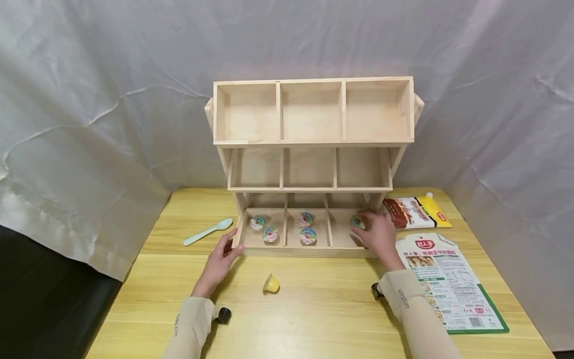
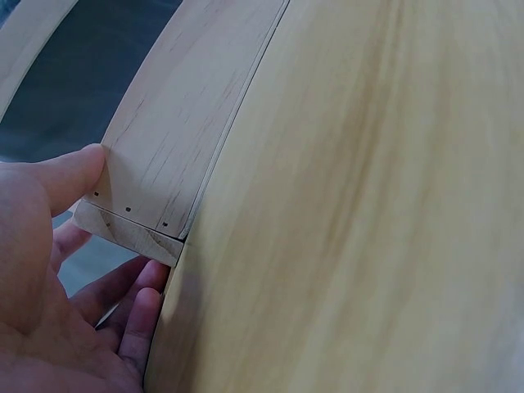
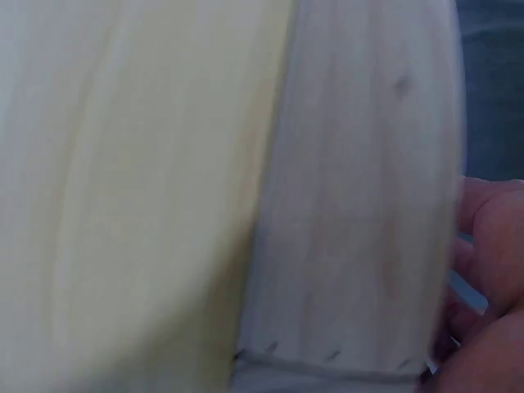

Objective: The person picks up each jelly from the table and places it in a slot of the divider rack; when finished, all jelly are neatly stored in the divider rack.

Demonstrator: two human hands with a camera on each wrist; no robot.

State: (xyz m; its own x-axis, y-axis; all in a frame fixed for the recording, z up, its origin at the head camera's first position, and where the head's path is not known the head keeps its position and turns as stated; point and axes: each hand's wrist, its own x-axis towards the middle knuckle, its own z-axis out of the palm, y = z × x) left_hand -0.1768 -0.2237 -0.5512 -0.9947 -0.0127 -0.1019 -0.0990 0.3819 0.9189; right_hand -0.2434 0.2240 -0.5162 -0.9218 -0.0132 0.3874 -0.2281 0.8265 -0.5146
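Observation:
A three-tier wooden rack (image 1: 314, 143) stands on the table. My left hand (image 1: 218, 264) grips the front left corner of its bottom tier; the left wrist view shows the thumb against the front board (image 2: 176, 123) and fingers round the side. Inside the bottom right compartment, my right hand (image 1: 378, 234) pinches a small jelly cup (image 1: 357, 222) with a shiny printed lid. Two similar cups, one at the back (image 1: 305, 219) and one in front (image 1: 308, 236), sit in the middle compartment. The left compartment holds two more, one left (image 1: 257, 223) and one right (image 1: 271, 235).
A yellow jelly cup (image 1: 271, 284) lies on its side in front of the rack. Left of the rack is a pale green spoon (image 1: 208, 232). On the right lie a brown, white and yellow pouch (image 1: 414, 212) and a large printed bag (image 1: 453, 284).

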